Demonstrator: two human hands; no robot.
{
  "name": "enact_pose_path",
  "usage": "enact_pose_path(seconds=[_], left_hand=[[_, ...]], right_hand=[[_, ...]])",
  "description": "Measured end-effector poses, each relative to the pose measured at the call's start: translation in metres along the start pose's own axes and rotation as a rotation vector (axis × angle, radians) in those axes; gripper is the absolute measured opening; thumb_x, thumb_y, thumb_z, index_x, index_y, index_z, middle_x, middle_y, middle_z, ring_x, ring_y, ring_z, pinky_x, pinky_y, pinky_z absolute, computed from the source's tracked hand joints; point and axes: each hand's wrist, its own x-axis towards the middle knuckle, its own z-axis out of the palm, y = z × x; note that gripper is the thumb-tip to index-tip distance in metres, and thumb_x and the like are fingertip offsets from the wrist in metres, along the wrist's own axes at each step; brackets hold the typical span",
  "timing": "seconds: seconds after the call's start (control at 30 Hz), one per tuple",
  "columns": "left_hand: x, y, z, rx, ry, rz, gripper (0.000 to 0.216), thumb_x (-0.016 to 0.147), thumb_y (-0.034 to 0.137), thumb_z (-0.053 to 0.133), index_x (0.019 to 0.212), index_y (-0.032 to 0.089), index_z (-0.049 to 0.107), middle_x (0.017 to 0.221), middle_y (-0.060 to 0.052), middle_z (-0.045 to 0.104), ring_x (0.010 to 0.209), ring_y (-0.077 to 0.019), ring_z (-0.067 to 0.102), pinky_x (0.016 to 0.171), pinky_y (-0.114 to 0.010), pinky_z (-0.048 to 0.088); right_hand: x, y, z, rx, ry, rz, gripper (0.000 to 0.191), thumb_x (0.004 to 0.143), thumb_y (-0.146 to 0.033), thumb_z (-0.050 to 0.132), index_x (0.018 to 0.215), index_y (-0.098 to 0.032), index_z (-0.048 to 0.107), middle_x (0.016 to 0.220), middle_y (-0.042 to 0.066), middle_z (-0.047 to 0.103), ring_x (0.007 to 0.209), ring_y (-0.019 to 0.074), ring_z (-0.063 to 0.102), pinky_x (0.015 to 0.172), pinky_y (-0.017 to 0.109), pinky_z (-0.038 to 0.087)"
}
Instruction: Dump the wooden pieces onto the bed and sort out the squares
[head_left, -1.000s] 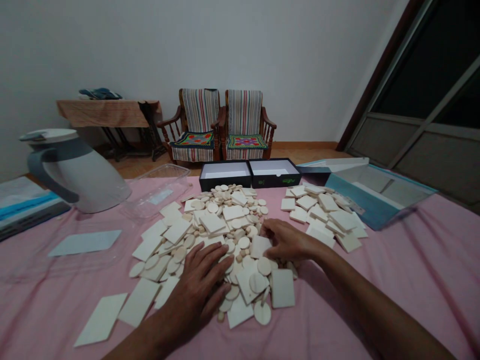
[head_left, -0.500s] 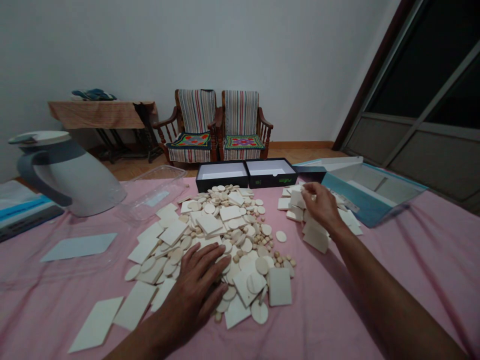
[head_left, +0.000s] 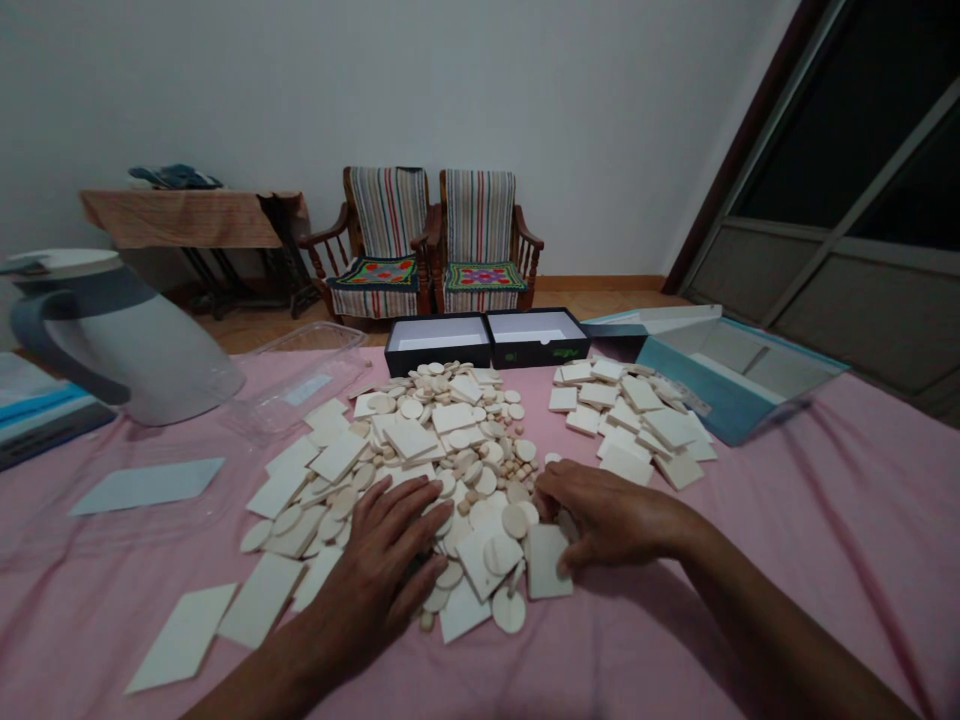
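Note:
A big mixed pile of pale wooden squares, discs and small cubes (head_left: pixel 450 440) covers the middle of the pink cloth. My left hand (head_left: pixel 382 560) lies palm down on the near part of this pile, fingers spread, holding nothing. At the pile's right edge is my right hand (head_left: pixel 607 515), its thumb apart from the curled fingers. The thumb tip touches or nearly touches the right side of a flat square wooden tile (head_left: pixel 549 565). Farther right lies a separate heap of square wooden tiles (head_left: pixel 630 420). Several loose square tiles (head_left: pixel 184 635) are at the near left.
Two black open boxes (head_left: pixel 525 350) stand behind the pile. A blue box (head_left: pixel 697 395) lies open at the right. Clear plastic trays (head_left: pixel 232 500) and a white-grey jug (head_left: pixel 142 340) occupy the left. Two wooden armchairs (head_left: pixel 480 230) stand against the wall.
My right hand has left the separate tile heap, where it held square tiles, and come nearer and left to the lone square tile. My left hand stays on the pile.

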Motion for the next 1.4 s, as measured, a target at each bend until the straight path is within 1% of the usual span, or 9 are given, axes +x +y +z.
enact_pose_path(seconds=[0.33,0.5,0.63,0.7,0.77,0.9,1.0,1.2,1.4], left_hand=[[0.000,-0.001,0.000,-0.007,0.001,0.003,0.042,0.089,0.022,0.056,0.130,0.022,0.049,0.134,-0.011,0.055,0.129,-0.0257,0.045,0.112,-0.049,0.024],[0.000,-0.002,0.000,-0.018,-0.013,-0.001,0.043,0.088,0.022,0.057,0.130,0.023,0.049,0.135,-0.009,0.055,0.129,-0.0254,0.045,0.112,-0.048,0.024],[0.000,0.000,-0.002,-0.015,-0.031,-0.005,0.043,0.088,0.022,0.057,0.130,0.022,0.049,0.135,-0.010,0.055,0.130,-0.0255,0.044,0.112,-0.048,0.023],[0.001,0.001,-0.003,-0.020,-0.033,-0.007,0.043,0.088,0.020,0.056,0.131,0.022,0.049,0.135,-0.010,0.055,0.130,-0.0255,0.043,0.113,-0.049,0.023],[0.001,0.002,-0.003,-0.024,-0.033,-0.008,0.043,0.089,0.019,0.055,0.131,0.021,0.049,0.134,-0.011,0.055,0.131,-0.0255,0.042,0.113,-0.049,0.023],[0.001,0.002,-0.002,-0.027,-0.023,-0.010,0.042,0.088,0.020,0.056,0.130,0.022,0.050,0.133,-0.011,0.056,0.130,-0.0259,0.043,0.112,-0.050,0.023],[0.000,0.001,-0.001,-0.030,-0.013,-0.008,0.042,0.088,0.020,0.057,0.129,0.021,0.050,0.133,-0.011,0.055,0.130,-0.0258,0.043,0.112,-0.050,0.023],[0.001,0.002,0.000,-0.029,-0.013,-0.022,0.041,0.087,0.020,0.057,0.128,0.023,0.052,0.132,-0.010,0.056,0.128,-0.0256,0.045,0.112,-0.050,0.023],[0.002,0.003,-0.003,-0.027,-0.016,-0.010,0.040,0.088,0.020,0.056,0.128,0.020,0.051,0.134,-0.011,0.055,0.129,-0.0252,0.044,0.112,-0.050,0.021]], right_hand=[[-0.002,0.030,-0.018,0.402,0.004,-0.109,0.019,0.078,-0.031,0.065,0.074,-0.019,0.051,0.068,-0.004,0.051,0.063,0.0106,0.045,0.056,0.022,0.034],[-0.007,0.075,-0.031,0.557,0.534,0.130,0.031,0.077,-0.049,0.060,0.074,-0.019,0.052,0.063,-0.002,0.053,0.057,0.0123,0.049,0.051,0.024,0.036],[-0.002,0.099,-0.032,0.325,1.098,0.390,0.030,0.075,-0.046,0.057,0.083,-0.018,0.059,0.080,0.007,0.063,0.068,0.0182,0.057,0.060,0.031,0.043],[0.000,0.092,-0.031,0.188,1.194,0.398,0.030,0.077,-0.042,0.058,0.091,-0.017,0.062,0.096,0.010,0.065,0.076,0.0201,0.059,0.067,0.034,0.045],[0.000,0.071,-0.028,0.178,1.051,0.275,0.024,0.080,-0.040,0.057,0.088,-0.018,0.063,0.095,0.009,0.066,0.076,0.0195,0.059,0.068,0.033,0.045],[-0.003,0.012,-0.013,0.273,0.396,-0.167,0.017,0.083,-0.035,0.061,0.091,-0.020,0.063,0.094,0.005,0.064,0.085,0.0185,0.057,0.076,0.031,0.046],[-0.003,-0.022,0.006,0.146,0.158,-0.389,0.043,0.074,-0.031,0.070,0.112,-0.020,0.055,0.110,0.008,0.057,0.101,0.0221,0.050,0.087,0.036,0.042],[0.008,-0.039,0.032,-0.143,0.121,-0.374,0.043,0.072,-0.023,0.065,0.112,-0.015,0.051,0.112,0.013,0.053,0.100,0.0259,0.043,0.092,0.045,0.036],[0.021,-0.024,0.032,0.049,0.233,-0.419,0.044,0.073,-0.032,0.069,0.111,-0.017,0.053,0.109,0.010,0.054,0.102,0.0245,0.045,0.094,0.043,0.036]])
